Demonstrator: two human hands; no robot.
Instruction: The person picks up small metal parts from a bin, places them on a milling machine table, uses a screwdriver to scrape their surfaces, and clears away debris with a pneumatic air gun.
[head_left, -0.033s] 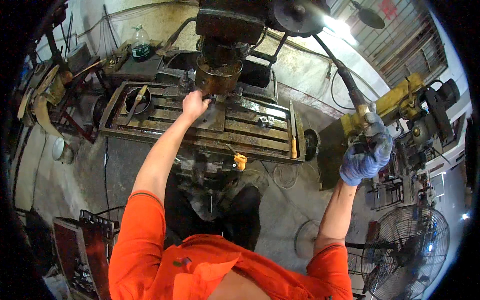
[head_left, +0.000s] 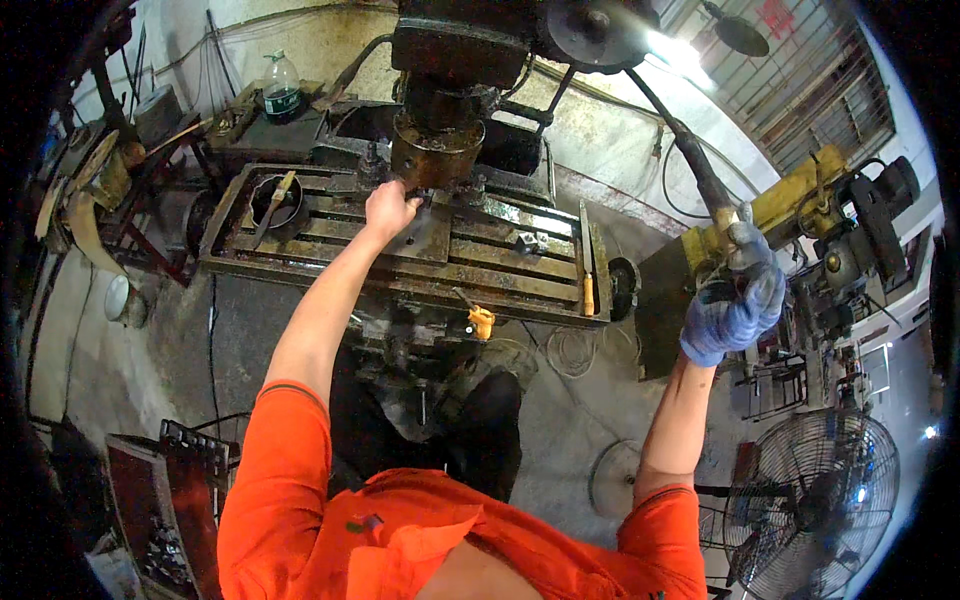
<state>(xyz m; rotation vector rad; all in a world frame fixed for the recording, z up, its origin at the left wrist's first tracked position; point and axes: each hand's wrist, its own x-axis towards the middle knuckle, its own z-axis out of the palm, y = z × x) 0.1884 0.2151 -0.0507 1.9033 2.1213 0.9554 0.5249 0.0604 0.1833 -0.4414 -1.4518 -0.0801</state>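
Closed the right hand point(head_left: 735, 300), in a blue-grey knitted glove, round the lower end of a long, black, rod-shaped lever point(head_left: 700, 170). Saw it thick and sleeve-like along the lower stretch, thinner above, with a short tan band just over the glove; found it slanting down rightward, beyond the right end of a grey-brown, slotted metal table point(head_left: 490, 276). Placed the bare left hand point(head_left: 391, 210) under a rusty brown, cylindrical metal spindle housing point(head_left: 435, 148), thumb beside a small, dark metal piece point(head_left: 425, 197) — could not tell whether gripped or only touched, with most fingertips hidden.

Against the earlier frame, found almost no difference: both hands at the same spots, the lever at the same slant. Noticed only a slight shift of the orange cloth right sleeve point(head_left: 660, 530).

Counted one lever, two hands, one glove; on the table, one dark round pan point(head_left: 291, 214) with one yellow-ended brush point(head_left: 284, 186) in it, one long, flat-bladed tool point(head_left: 588, 290) with a yellow handle, and at least one small, cube-like metal block point(head_left: 531, 242). Counted also — off the table's front edge — one yellow, pistol-shaped tool point(head_left: 481, 322), and, lower right, one black, wire-caged fan point(head_left: 825, 500).
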